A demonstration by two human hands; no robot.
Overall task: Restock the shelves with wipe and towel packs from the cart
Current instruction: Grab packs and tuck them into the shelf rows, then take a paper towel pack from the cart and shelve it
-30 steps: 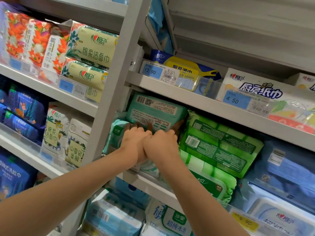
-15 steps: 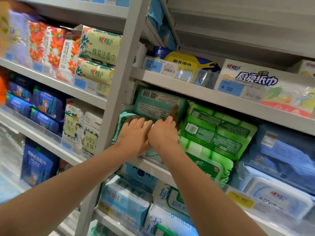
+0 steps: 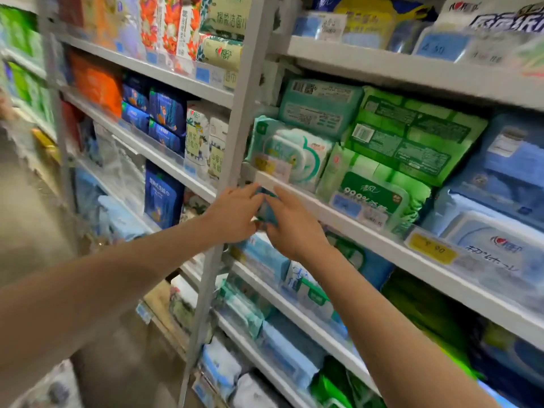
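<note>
Both our arms reached forward, and our hands met just under the front edge of a shelf (image 3: 321, 210), beside a grey upright post (image 3: 235, 142). Our left hand (image 3: 234, 214) pinched a small teal pack (image 3: 266, 210) between thumb and fingers. Our right hand (image 3: 295, 231) lay against the pack's other side with its fingers stretched along it; in the blur we could not tell whether it gripped. The pack sat between the two hands, touching both.

On the shelf above the hands stood a white-and-green lidded wipe pack (image 3: 290, 151) with a teal wipe pack (image 3: 321, 106) on top, then green packs (image 3: 412, 134) and blue packs (image 3: 512, 160) to the right. Below the hands lay pale blue packs (image 3: 265, 260). Left of the hands stood a dark blue pack (image 3: 160, 198) and white towel packs (image 3: 197, 136).
</note>
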